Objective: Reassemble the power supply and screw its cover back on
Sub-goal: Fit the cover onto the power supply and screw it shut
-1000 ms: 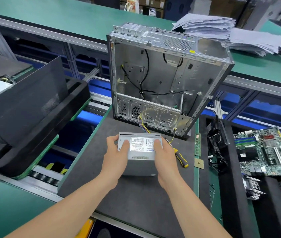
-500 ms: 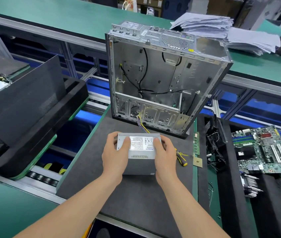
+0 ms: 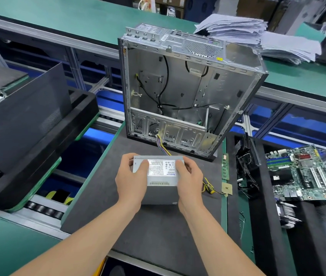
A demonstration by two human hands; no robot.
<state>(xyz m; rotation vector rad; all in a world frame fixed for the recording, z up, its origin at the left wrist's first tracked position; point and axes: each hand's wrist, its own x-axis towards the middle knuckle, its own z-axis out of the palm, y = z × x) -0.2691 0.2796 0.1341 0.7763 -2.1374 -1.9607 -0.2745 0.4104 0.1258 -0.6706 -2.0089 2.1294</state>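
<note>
A grey metal power supply (image 3: 160,182) with a white label on top sits on the dark foam mat (image 3: 158,236) in front of me. My left hand (image 3: 131,178) grips its left side and my right hand (image 3: 190,179) grips its right side, thumbs on the top. Coloured wires (image 3: 163,146) run from its far end into the open computer case (image 3: 188,92) standing upright behind it. A yellow-handled screwdriver (image 3: 208,186) lies on the mat just right of my right hand, partly hidden.
A memory stick (image 3: 225,166) and a CPU chip (image 3: 227,188) lie at the mat's right edge. A motherboard (image 3: 301,172) rests on the right. A black foam tray (image 3: 28,136) and leaning panel stand on the left. Paper stacks (image 3: 257,36) sit behind the case.
Both hands have kept hold of the power supply, shifted slightly along it. The view has drifted a little; the unit stays on the mat.
</note>
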